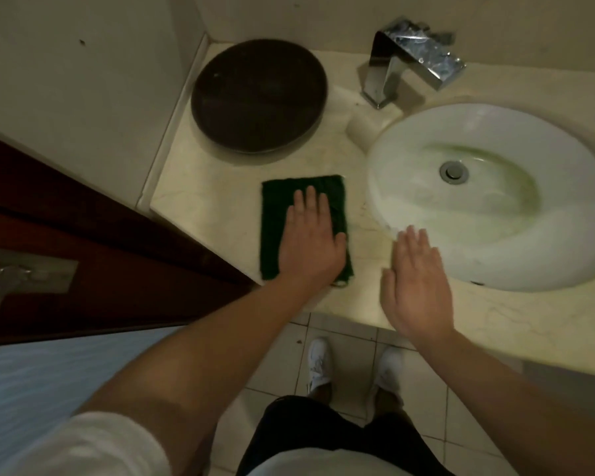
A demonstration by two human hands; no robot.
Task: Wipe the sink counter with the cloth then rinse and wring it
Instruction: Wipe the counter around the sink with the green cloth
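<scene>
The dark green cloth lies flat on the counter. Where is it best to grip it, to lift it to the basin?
Probably the far right corner of the dark green folded cloth, coming from above on the white basin side: it lies flat and that corner is bare, while the left hand presses its near part.

One cloth (276,221), one sink (560,255), one faucet (382,77)
</scene>
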